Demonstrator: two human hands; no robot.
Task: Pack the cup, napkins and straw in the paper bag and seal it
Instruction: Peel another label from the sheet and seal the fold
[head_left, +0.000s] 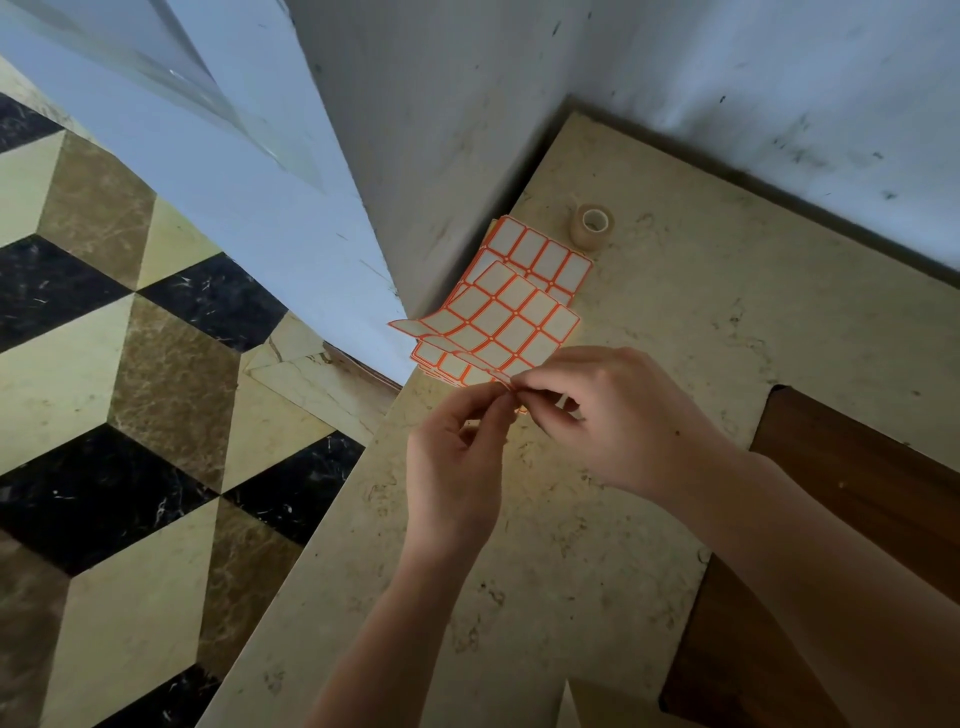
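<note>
Both my left hand (457, 457) and right hand (618, 415) pinch a label at the sticker sheets' (519, 312) near edge, by the table's (675, 322) left edge. Thin, floppy, sticky: peel from its corner. No bag in view.

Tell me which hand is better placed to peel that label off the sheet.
Probably the right hand: its fingertips pinch at the near edge of the top label sheet, where a label seems to be lifting. The left hand pinches the same spot from below, so it suits steadying the sheet.
</note>
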